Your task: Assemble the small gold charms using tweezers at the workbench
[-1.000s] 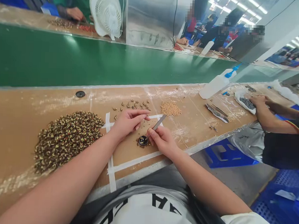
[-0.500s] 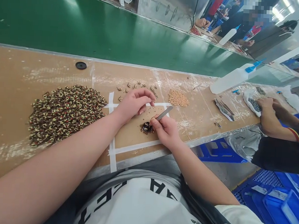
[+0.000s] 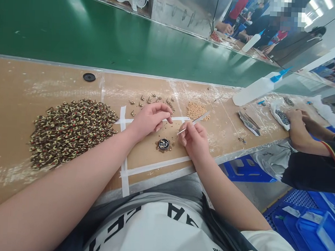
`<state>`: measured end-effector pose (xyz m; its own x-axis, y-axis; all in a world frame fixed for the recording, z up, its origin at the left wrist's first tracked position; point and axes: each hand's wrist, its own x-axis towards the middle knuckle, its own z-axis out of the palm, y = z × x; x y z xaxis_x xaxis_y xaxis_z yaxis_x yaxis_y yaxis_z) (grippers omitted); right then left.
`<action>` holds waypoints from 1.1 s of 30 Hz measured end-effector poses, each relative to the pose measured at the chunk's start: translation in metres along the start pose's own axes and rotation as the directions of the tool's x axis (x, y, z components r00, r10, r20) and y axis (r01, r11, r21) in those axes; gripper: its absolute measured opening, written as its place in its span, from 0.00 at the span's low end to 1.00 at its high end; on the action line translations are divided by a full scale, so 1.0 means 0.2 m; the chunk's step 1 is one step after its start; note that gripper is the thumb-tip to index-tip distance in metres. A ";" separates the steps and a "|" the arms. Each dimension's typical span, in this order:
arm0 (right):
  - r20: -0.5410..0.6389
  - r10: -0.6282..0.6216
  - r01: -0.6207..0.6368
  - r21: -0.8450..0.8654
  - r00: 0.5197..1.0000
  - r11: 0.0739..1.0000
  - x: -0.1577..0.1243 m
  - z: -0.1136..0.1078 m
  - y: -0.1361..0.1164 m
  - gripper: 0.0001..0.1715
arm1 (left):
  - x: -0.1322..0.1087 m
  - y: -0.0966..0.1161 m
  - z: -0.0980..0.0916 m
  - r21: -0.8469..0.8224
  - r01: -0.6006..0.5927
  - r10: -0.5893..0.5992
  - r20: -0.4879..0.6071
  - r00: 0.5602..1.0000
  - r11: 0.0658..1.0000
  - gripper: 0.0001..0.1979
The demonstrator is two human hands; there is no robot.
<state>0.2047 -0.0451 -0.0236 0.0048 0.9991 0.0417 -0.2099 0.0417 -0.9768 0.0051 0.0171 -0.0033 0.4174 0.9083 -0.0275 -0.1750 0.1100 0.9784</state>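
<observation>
Tweezers (image 3: pixel 197 120) sit pinched in our right hand (image 3: pixel 194 139), the round dark piece (image 3: pixel 163 144) lying just left of it, below our loosely curled left hand (image 3: pixel 151 120), seemingly empty; a slipping tip could knock that piece askew.

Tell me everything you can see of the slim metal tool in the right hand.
The tool is a thin, straight, silvery strip, likely tweezers, though the view can't confirm two arms. The right hand pinches it between thumb and fingers, lifted off the bench and tilted. Its fine tip points left, clear of the round dark piece, while its broader end extends past the hand toward the tan beads. Only the fingers touch it.
</observation>
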 end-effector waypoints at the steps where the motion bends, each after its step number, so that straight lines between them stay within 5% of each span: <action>1: -0.014 0.013 -0.011 0.095 1.000 0.995 0.02 -0.01 -0.01 0.25 | 0.00 0.00 0.00 0.019 0.000 0.000 0.009 1.000 1.000 0.04; 5: -0.018 0.055 -0.047 0.295 0.998 0.954 0.07 -0.05 -0.02 0.21 | 0.00 -0.01 0.00 0.066 -0.011 0.008 0.048 0.999 0.998 0.03; 12: -0.068 0.082 -0.054 0.337 0.994 0.940 0.09 -0.06 -0.01 0.19 | -0.02 0.00 0.00 0.125 0.022 -0.035 0.099 0.994 0.992 0.12; 23: -0.164 -0.085 0.087 0.005 0.983 0.996 0.07 0.01 0.04 0.28 | -0.02 -0.05 -0.01 0.332 -0.017 -0.055 0.206 0.977 0.943 0.10; 33: -0.134 -0.065 0.062 -0.027 0.989 0.998 0.09 -0.01 0.07 0.28 | -0.03 -0.05 -0.01 0.324 -0.029 -0.036 0.193 0.981 0.946 0.13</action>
<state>0.2033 -0.0273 -0.0361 0.1490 0.9858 0.0768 -0.1832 0.1038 -0.9776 0.0032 0.0107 -0.0140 0.5874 0.8090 -0.0227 0.1112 -0.0529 0.9924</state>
